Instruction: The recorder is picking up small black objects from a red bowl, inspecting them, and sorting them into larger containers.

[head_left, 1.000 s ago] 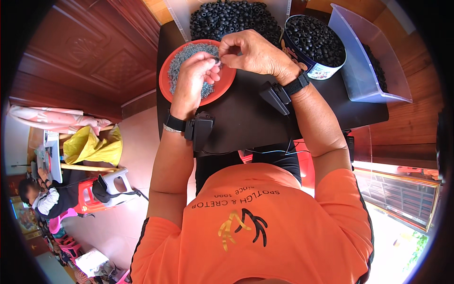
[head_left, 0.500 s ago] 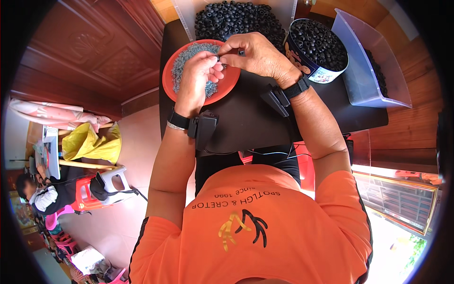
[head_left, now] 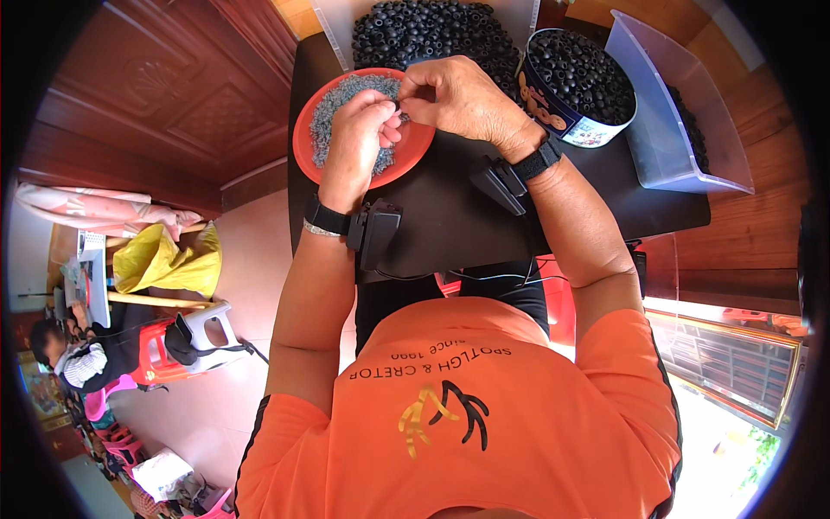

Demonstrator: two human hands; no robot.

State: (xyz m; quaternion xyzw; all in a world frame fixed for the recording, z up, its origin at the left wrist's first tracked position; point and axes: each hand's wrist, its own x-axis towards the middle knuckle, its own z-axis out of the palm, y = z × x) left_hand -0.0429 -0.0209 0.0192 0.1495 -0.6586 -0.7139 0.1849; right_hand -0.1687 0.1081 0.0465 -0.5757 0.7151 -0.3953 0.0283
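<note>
My left hand and my right hand meet over the right side of a round orange-red bowl. Small translucent grey-blue pieces fill the bowl. Both hands are closed in a pinch, their fingertips almost touching. A tiny dark thing shows between them, too small and covered for me to name. Behind my hands stands a clear bin heaped with black, bead-like parts with holes. To the right of my right hand, a round printed tin holds more black parts of this kind.
On the right of the dark table stands a clear plastic bin with black parts inside. Dark straps with boxy devices sit on both my wrists. At the far left, another person sits near a yellow bag and a red and grey stool.
The fingertips of both hands have drawn closer together, and the small dark piece between them is more hidden. Bowl, table and tin appear slightly shifted up and left in the picture.
</note>
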